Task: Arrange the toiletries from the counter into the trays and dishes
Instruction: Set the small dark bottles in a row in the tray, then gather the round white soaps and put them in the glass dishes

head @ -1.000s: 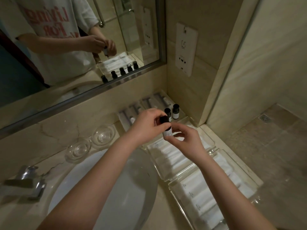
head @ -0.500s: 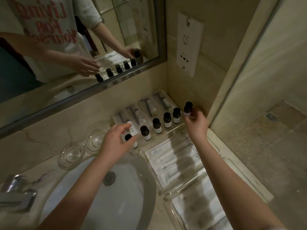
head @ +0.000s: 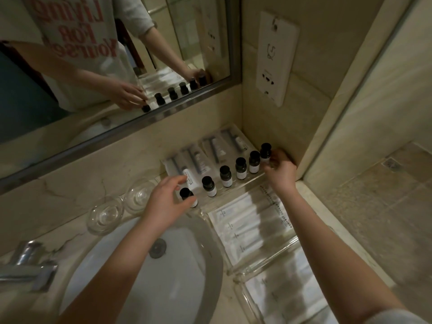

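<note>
The left hand (head: 167, 202) is curling loosely around the near-end bottle (head: 188, 197) of a row of small dark-capped bottles, thumb and fingers cupping its sides, though whether they are actually squeezing it or only touching is hard to tell. The right hand (head: 279, 170) is pinching the far-end bottle (head: 265, 151) by its body, right up in the corner where the two walls are meeting. Between the two hands four more bottles (head: 240, 168) are standing upright in a diagonal line, near one another but apart, along the front edge of the back tray (head: 243, 183) — behind them, wrapped toothbrush kits (head: 210, 152) are lying side by side against the wall. The step in hand looks like straightening the row from both ends, so this part of the arranging is seeming close to done. Nearer the body, two clear trays (head: 264, 268) are holding flat white sachets (head: 252, 220), and two small glass dishes (head: 121, 206) are sitting beside the sink (head: 210, 272) with nothing visible in them. The next move is probably calling for a light nudge inward at each end, then a clean release without knocking a neighbour — the bottles are narrow and would tip easily.
</note>
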{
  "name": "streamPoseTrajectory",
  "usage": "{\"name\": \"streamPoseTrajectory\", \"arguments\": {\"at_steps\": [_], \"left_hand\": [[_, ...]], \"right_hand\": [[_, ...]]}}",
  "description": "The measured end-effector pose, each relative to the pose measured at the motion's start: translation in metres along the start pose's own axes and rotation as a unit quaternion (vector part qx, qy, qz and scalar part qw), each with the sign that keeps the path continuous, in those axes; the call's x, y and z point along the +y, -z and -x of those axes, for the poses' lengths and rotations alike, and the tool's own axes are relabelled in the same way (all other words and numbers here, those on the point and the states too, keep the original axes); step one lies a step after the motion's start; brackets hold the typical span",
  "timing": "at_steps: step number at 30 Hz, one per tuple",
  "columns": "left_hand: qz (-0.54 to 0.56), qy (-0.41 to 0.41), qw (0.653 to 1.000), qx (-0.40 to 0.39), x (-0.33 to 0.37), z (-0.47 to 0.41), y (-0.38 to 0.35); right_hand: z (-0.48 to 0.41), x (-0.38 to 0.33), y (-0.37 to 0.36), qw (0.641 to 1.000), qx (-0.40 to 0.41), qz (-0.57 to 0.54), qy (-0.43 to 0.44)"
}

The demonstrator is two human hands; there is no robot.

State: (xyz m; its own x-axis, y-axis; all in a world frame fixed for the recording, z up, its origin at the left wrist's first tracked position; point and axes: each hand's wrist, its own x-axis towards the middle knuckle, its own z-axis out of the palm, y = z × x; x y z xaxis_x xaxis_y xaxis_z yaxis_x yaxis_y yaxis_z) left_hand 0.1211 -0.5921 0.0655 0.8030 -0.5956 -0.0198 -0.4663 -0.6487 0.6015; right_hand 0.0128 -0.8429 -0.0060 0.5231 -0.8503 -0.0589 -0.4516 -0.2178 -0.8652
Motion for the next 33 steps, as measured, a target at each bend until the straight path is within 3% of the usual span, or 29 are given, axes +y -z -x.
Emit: {"name": "streamPoseTrajectory", "arguments": {"at_steps": [11,17,25,33], "left_hand": [[-0.01,0.015,1.0,-0.023,0.004,0.006,0.005],[-0.052,0.021,0.998,-0.04,-0.006,0.031,0.019],[-0.043,0.069,0.996,-0.042,-0.054,0.1,0.044],[-0.027,0.233,0.97,-0.065,-0.161,0.197,0.102]], "right_hand": [[0.021,0.008,0.008,0.999,0.003,-0.025,-0.031],[0.092,-0.003,0.015,0.998,0.021,0.036,0.05],[0.185,-0.056,-0.022,0.965,-0.174,0.085,0.178],[0.265,-0.126,-0.116,0.86,-0.416,0.174,0.24]]}}
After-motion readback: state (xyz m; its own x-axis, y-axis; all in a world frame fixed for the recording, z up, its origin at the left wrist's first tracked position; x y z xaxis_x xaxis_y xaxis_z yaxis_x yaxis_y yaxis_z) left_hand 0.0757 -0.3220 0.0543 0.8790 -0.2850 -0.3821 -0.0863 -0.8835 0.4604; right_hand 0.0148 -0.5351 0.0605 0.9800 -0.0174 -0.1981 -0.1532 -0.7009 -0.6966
